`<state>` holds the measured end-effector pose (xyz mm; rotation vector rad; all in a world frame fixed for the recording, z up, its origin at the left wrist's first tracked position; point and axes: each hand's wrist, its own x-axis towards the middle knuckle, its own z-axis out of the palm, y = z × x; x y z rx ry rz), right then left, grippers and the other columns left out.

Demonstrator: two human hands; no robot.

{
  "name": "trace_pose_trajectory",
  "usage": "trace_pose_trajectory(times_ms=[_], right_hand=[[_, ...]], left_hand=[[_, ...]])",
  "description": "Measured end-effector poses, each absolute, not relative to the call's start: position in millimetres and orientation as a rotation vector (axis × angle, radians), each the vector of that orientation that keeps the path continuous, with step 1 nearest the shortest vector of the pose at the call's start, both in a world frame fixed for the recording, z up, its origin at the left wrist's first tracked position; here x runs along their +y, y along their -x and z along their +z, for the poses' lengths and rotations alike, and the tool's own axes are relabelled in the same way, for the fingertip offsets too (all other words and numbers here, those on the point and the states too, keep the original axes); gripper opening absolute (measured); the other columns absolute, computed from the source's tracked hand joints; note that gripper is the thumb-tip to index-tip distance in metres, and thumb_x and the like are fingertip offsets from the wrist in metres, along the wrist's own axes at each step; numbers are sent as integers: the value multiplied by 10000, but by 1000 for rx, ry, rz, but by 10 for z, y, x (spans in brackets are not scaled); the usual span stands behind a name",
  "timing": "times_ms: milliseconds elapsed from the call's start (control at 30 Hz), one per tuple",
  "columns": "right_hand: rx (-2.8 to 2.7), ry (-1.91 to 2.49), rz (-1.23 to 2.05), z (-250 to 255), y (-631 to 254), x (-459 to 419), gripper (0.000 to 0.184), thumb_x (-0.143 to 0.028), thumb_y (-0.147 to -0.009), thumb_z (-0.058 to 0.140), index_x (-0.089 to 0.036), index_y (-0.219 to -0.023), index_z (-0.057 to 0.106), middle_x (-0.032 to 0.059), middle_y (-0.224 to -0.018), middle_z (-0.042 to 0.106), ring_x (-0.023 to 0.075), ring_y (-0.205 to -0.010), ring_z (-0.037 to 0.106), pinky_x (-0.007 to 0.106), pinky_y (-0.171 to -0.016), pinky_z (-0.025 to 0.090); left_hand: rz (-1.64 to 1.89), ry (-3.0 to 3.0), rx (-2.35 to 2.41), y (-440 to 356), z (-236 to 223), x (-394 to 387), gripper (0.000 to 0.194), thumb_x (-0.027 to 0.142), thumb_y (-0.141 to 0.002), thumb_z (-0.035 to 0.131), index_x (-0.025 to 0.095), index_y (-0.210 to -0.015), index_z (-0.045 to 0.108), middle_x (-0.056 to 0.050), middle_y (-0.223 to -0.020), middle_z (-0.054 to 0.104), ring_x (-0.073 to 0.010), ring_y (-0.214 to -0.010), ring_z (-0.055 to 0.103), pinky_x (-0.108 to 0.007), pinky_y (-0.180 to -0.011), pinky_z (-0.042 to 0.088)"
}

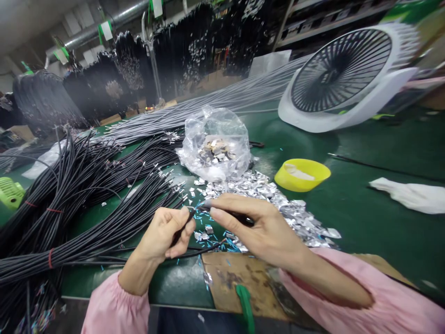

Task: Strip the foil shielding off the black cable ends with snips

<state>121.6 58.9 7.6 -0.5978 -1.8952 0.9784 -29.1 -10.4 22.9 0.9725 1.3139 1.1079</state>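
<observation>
My left hand (166, 232) is closed around a black cable (181, 228), pinching it close to its stripped end. Fine blue and pale wires (196, 207) stick out of that end, between my two hands. Thumb and forefinger of my right hand (255, 222) are closed on a dark slim tool (245, 218), mostly covered by the palm; its kind cannot be made out. The fingertips of that hand meet the wires at the cable end. Below both hands lie short blue wire clippings (217, 246) and a heap of silver foil scraps (295, 215).
Bundles of black cables (114, 218) fill the left side, with grey cables (208, 99) behind. A clear plastic bag (217, 162) of scraps stands ahead. To the right are a yellow bowl (302, 184), a white fan (313, 119) and a white cloth (413, 195). Cardboard (225, 287) lies at the near edge.
</observation>
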Motion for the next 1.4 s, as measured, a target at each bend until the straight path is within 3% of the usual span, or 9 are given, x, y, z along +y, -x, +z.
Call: trace_pose_trajectory(times_ms=[200,333,533,733,900,1100,1200,1300,1400], right_hand=[[-1830,817,958,68,-1212,619,263,-424,-775,576,-172,-727,632,16,-607,603,110,-523,515,228,-468,411],[-1939,683,996,111,-1207,627,414,-499,-797,546,-164,-554,537,-17,-510,454,82,-489,400,217,-451,319],[-1795,461,1600,77,-1215,631,456,-576,-798,485,-188,-568,417,-58,-511,348,50,-383,268,206,-360,256],[-1927,532,664,18,-1214,602,225,-239,-793,520,-175,-580,487,15,-581,486,101,-537,445,233,-486,327],[-1952,495,1157,9,-1172,623,343,-306,-888,384,-195,-564,374,-56,-456,344,70,-391,350,203,-396,292],[-1719,639,459,44,-1234,678,274,-228,-799,529,-189,-541,442,-9,-537,449,86,-469,409,223,-434,305],[-1442,893,546,99,-1263,728,289,-289,-824,522,-205,-560,438,-42,-463,379,82,-405,356,227,-408,307],[-1606,834,655,107,-1227,735,237,-349,-797,567,-189,-623,551,-3,-539,511,101,-476,449,239,-456,366],[-1783,793,834,72,-1181,706,295,-420,-784,575,-168,-633,606,-4,-525,513,95,-475,434,227,-438,354]], left_hand=[[1294,-1137,1488,210,165,-109,397,486,-735,616,142,-546,556,33,-439,462,-40,-327,360,-192,-339,223],[1210,-1262,1605,200,105,-114,271,329,-748,627,134,-562,608,9,-473,528,-65,-397,440,-187,-384,305],[1227,-1322,1345,262,136,-59,273,391,-675,700,129,-614,657,0,-554,531,-71,-446,462,-198,-419,342],[1209,-1081,1406,184,118,-49,372,424,-634,722,141,-543,500,52,-472,413,-45,-435,336,-181,-411,267],[1199,-1161,1472,165,77,-92,272,351,-724,637,151,-587,514,38,-494,449,-62,-442,378,-196,-424,301],[1267,-1191,1512,133,47,-89,252,298,-710,639,164,-563,484,35,-499,475,-70,-459,399,-200,-441,309],[1257,-1149,1472,148,39,-77,265,308,-694,650,163,-556,478,42,-484,462,-66,-443,391,-199,-432,290],[1285,-1155,1480,168,37,-71,271,329,-687,657,159,-569,483,47,-491,453,-60,-448,378,-194,-430,284],[1281,-1172,1509,172,38,-79,275,334,-688,659,156,-568,488,42,-499,463,-62,-461,385,-191,-435,296]])
